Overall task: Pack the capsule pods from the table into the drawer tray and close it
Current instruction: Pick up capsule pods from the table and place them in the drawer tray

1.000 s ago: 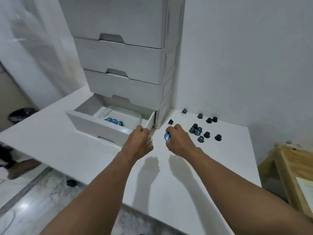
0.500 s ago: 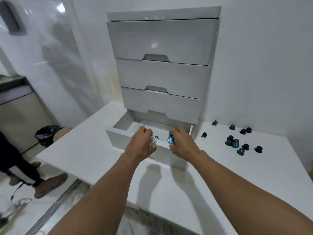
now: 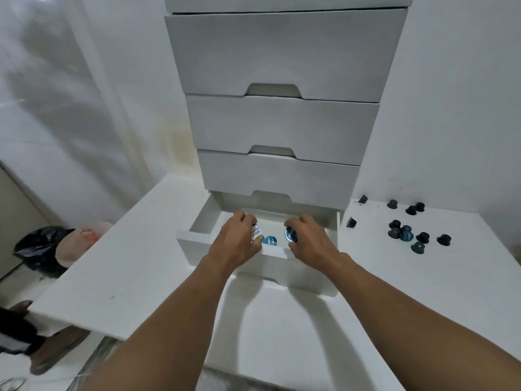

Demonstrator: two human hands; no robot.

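Note:
The bottom drawer [image 3: 197, 245] of the white drawer unit stands pulled out over the table. Both my hands hover over its inside. My left hand [image 3: 235, 242] grips a capsule pod with a white printed lid [image 3: 256, 234]. My right hand [image 3: 310, 242] grips a pod with a blue lid [image 3: 290, 235]. Between them, a blue pod [image 3: 270, 240] lies in the drawer. The tray inside is mostly hidden by my hands. Several dark and teal pods [image 3: 406, 234] sit scattered on the table to the right of the unit.
The white drawer unit [image 3: 282, 119] has three shut drawers above the open one and stands against the wall. The white table [image 3: 135, 272] ends at a left edge. On the floor to the left are a black bag [image 3: 39, 244] and a person's foot [image 3: 50, 354].
Both hands carried their pods leftward and forward from the table beside the unit to above the open drawer. The view swung to face the drawer unit squarely.

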